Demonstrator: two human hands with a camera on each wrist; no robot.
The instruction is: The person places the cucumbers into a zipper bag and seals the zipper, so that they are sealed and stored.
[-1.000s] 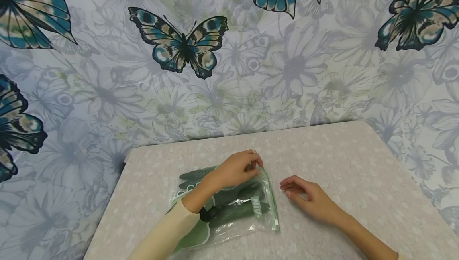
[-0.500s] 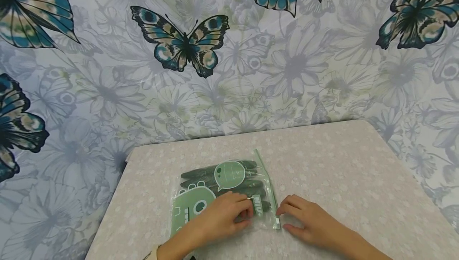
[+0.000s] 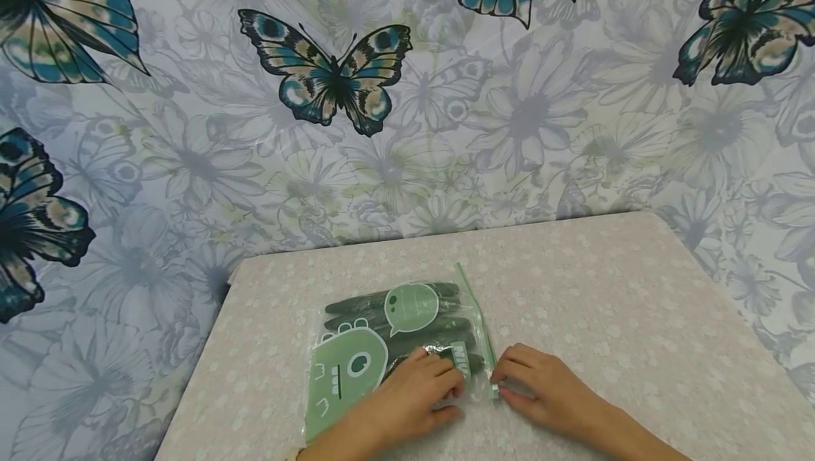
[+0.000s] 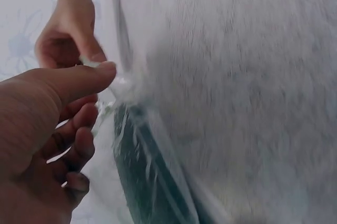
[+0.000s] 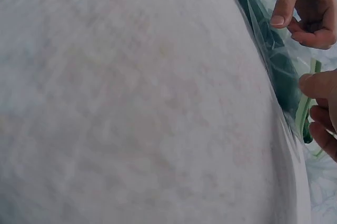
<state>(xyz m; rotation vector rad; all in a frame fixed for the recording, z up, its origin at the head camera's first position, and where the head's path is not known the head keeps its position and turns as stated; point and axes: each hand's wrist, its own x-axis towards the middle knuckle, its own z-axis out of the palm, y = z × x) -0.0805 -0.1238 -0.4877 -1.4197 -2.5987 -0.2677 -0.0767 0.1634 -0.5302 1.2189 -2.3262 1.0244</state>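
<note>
A clear zip bag [image 3: 349, 372] with green cartoon prints lies on the table, and dark green long shapes show through its plastic. Along its right side runs a green zip strip [image 3: 474, 298]. My right hand [image 3: 544, 387] pinches the lower end of that strip; in the right wrist view the thumb lies against the green strip [image 5: 302, 112]. Over the bag's lower right part is my left hand [image 3: 417, 394], its fingers loosely bent. The right wrist view shows a gap between the left hand's [image 5: 310, 13] thumb and fingers, close above the plastic.
A pale floral cloth covers the table [image 3: 605, 291]. Behind its far edge stands a wall [image 3: 522, 129] papered with grey flowers and large blue-and-beige butterflies.
My left hand has come down from the strip's upper end to the bag's lower right part. The right hand has moved in from beside the bag to the strip's lower end.
</note>
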